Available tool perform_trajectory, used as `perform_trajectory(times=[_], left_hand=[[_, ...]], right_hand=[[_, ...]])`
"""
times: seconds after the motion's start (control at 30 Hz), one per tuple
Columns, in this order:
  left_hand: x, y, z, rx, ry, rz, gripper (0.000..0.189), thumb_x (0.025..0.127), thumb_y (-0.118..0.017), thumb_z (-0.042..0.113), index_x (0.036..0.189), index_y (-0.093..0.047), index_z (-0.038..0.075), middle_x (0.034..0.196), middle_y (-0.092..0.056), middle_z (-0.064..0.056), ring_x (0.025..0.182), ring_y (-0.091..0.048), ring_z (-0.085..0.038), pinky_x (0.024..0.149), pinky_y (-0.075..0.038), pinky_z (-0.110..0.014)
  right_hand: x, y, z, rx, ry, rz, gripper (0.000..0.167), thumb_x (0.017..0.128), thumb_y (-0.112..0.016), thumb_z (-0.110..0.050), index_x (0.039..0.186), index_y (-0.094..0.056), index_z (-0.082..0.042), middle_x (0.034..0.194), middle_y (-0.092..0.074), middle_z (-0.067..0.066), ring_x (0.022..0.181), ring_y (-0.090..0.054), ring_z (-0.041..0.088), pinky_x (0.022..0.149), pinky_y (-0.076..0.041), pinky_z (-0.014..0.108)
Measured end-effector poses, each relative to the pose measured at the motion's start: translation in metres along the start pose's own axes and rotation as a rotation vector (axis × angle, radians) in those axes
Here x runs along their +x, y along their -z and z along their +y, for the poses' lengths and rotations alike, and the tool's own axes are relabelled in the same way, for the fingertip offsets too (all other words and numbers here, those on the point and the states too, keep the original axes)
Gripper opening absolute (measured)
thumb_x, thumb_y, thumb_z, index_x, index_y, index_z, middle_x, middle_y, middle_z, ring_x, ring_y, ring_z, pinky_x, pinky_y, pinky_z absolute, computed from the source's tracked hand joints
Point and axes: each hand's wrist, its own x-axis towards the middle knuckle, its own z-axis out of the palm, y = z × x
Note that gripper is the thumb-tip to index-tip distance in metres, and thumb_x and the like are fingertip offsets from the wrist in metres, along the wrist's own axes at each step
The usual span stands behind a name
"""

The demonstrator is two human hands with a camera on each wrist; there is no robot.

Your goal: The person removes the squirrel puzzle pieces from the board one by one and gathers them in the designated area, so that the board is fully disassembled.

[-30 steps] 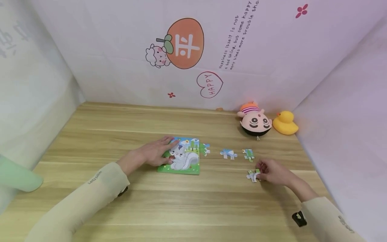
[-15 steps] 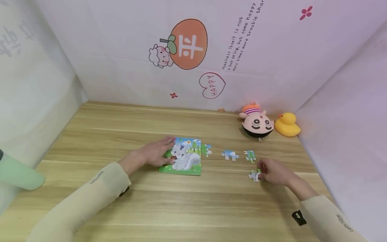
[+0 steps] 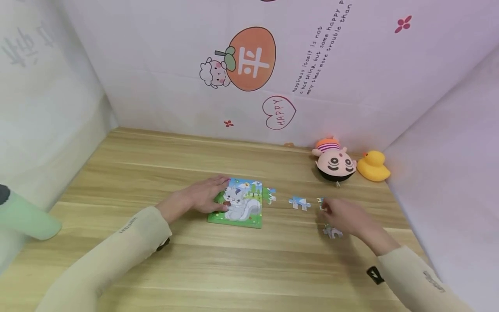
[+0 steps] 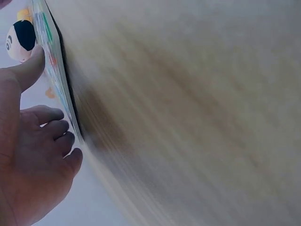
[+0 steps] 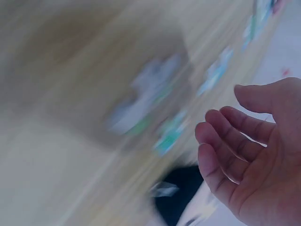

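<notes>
My left hand (image 3: 204,194) rests on the left part of a squirrel jigsaw puzzle (image 3: 243,210). Its thumb lies on the picture, and in the left wrist view its other fingers are loosely bent at the board's edge. Over the loose puzzle pieces at the right hovers my right hand (image 3: 347,216), which holds nothing; the right wrist view shows its fingers relaxed and apart from the thumb. Below it lies a grey puzzle piece (image 3: 332,232). Another piece (image 3: 320,200) is partly hidden behind the hand. A blue-and-white piece (image 3: 299,203) lies further left, and a green piece (image 3: 269,195) sits against the board's right edge.
At the back right of the wooden table (image 3: 234,268) lie a plush doll (image 3: 335,160) and a yellow rubber duck (image 3: 373,166). A light green cylindrical object (image 3: 31,216) is at the far left. Printed white cloth walls (image 3: 167,95) enclose the table.
My right hand has left the grey puzzle piece, lifting and moving slightly away and to the left, over the piece behind it. The left hand stays on the puzzle. The head view has shifted slightly.
</notes>
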Motion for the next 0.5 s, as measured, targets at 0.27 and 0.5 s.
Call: perform_trajectory(times=[0.27,0.5], left_hand=[[-0.01,0.002,0.002,0.055,-0.095,0.057,0.079,0.1,-0.066,0.045,0.159,-0.038,0.002,0.174,-0.026,-0.013,0.162,-0.025,-0.035,0.134,-0.026,-0.051],[-0.023,-0.006,0.002,0.144,-0.148,0.052,0.069,0.101,-0.066,0.041,0.154,-0.047,0.001,0.168,-0.039,-0.015,0.156,-0.039,-0.037,0.129,-0.035,-0.051]], right_hand=[[0.044,-0.007,-0.086,0.015,0.265,0.141,0.024,0.099,-0.07,-0.024,0.111,-0.073,-0.004,0.107,-0.076,0.01,0.095,-0.073,0.023,0.084,-0.063,0.044],[0.074,-0.022,-0.143,-0.007,0.4,0.06,0.045,0.101,-0.069,-0.032,0.134,-0.067,-0.001,0.133,-0.07,0.015,0.125,-0.066,0.031,0.108,-0.057,0.048]])
